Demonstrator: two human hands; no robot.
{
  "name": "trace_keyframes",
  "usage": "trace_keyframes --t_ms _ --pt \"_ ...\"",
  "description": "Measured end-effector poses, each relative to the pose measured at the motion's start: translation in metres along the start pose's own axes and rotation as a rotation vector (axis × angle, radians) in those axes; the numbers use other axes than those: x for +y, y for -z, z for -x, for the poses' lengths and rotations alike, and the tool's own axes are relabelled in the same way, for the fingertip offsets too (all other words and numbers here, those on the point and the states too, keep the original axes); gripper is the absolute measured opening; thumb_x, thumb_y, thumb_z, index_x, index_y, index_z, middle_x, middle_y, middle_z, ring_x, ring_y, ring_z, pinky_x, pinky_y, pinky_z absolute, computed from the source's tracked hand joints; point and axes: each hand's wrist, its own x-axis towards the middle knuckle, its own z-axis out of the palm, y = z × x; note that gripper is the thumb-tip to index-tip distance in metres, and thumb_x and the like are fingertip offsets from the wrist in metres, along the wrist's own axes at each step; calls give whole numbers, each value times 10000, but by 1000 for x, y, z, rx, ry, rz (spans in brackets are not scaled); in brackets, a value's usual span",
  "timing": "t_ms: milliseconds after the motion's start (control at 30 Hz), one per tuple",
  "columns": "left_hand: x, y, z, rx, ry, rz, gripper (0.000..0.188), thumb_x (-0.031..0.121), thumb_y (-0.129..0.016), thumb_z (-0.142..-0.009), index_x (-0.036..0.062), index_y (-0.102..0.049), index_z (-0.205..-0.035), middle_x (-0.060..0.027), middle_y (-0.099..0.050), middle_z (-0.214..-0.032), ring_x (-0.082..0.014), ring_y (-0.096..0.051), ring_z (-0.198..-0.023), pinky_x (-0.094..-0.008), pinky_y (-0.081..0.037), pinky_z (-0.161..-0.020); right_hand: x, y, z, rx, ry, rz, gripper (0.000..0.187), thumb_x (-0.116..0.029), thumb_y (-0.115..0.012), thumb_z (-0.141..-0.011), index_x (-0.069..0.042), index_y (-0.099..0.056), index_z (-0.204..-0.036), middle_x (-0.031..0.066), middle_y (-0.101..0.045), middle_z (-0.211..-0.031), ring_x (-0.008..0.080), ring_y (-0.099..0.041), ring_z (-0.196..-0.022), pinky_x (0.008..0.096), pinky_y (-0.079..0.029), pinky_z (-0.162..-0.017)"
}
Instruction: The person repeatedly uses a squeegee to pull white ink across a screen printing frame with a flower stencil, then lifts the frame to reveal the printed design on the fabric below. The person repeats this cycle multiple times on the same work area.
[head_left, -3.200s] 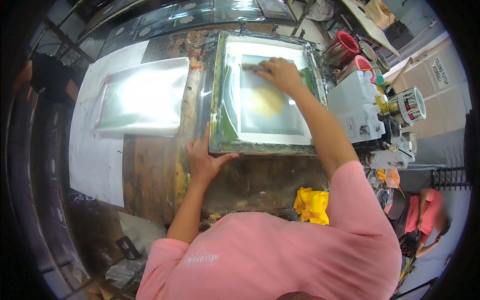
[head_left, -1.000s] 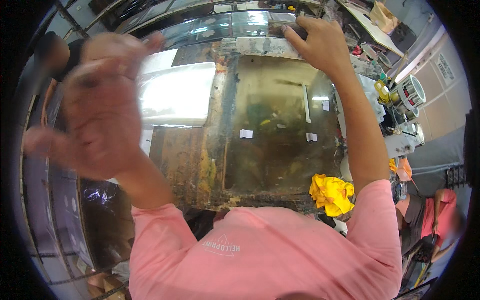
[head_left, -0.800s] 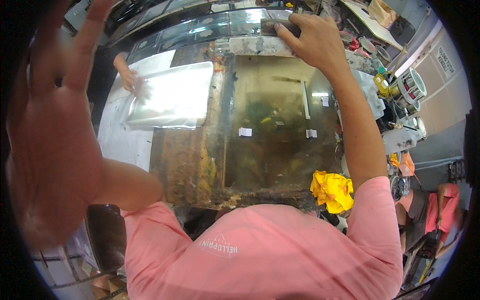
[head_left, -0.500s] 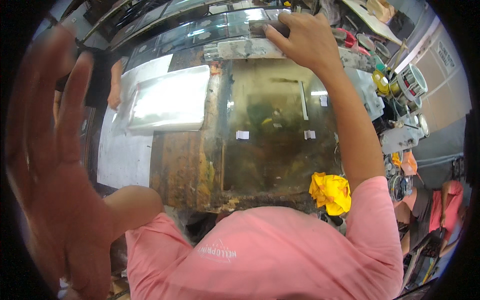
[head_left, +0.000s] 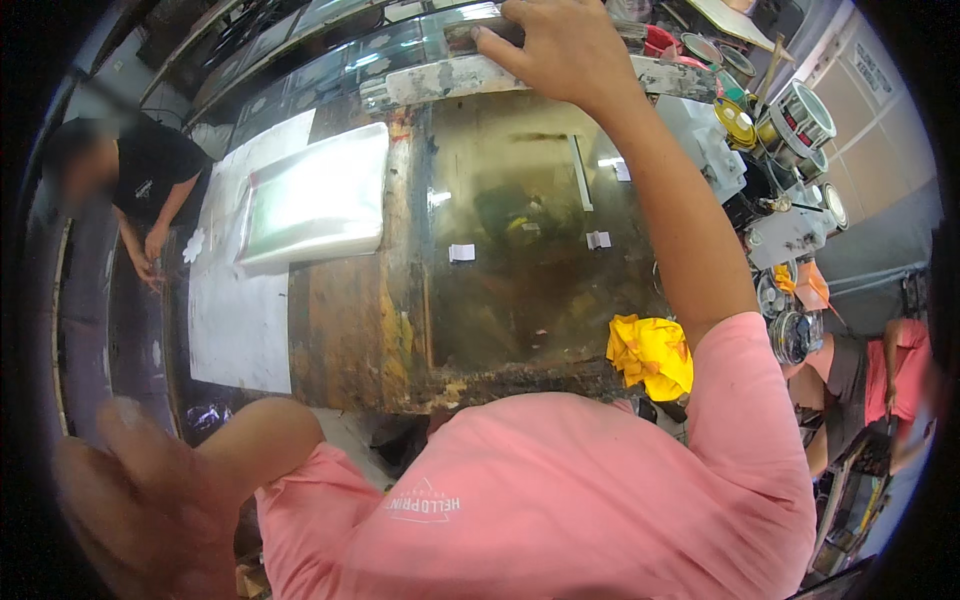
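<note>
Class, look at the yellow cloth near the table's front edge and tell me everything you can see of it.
The crumpled yellow cloth is a bright, soft-looking rag, bunched into folds with orange-tinged creases. It sits at the front right corner of the stained, glass-topped work table, beside the person's pink sleeve and below the raised right forearm. Neither hand touches it. Whether it rests on the table or hangs off its edge cannot be told.
</note>
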Motion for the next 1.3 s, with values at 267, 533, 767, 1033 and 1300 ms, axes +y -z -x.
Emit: trace_keyframes --t_ms 267,533,767,1033,1300 --pt "17 -11 6 16 -18 86 391 388 -818 -945 274 -704 -1300 5 -559 -627 -71 -477 -502 -235 -324 -511 -4 -1 7 27 -8 -19 507 -488 -641 -945 -8 -746 -819 225 -737 -790 399 -727 -803 532 -525 -806" --pt "-29 -65 26 -50 121 429 334 371 -785 -967 250 -691 -1264 -1 -561 -644 -81 -489 -527 -245 -342 -526 -9 -8 5 -3 21 40 525 -555 -607 -980 -54 -764 -981 165 -753 -880 361 -716 -886 494 -479 -858" --pt "-52 -89 41 -11 124 560 287 357 -755 -986 229 -680 -1232 -6 -564 -660 -90 -500 -549 -254 -359 -539 2 -14 8 24 55 122 564 -560 -601 -1002 -40 -777 -1129 192 -771 -1041 385 -719 -991 494 -496 -912" --pt "-63 -80 47 19 96 610 236 341 -722 -1009 205 -668 -1195 -11 -566 -677 -100 -512 -574 -265 -378 -554 3 -3 5 -105 -15 154 613 -560 -601 -1003 -14 -756 -1236 222 -766 -1133 405 -714 -1048 488 -490 -959" --pt "-67 -84 52 22 115 622 194 324 -688 -1031 182 -655 -1158 -17 -569 -694 -111 -525 -599 -275 -396 -568 2 -9 5 -77 3 147 615 -568 -603 -1005 -18 -762 -1229 204 -769 -1144 394 -715 -1041 477 -485 -950"
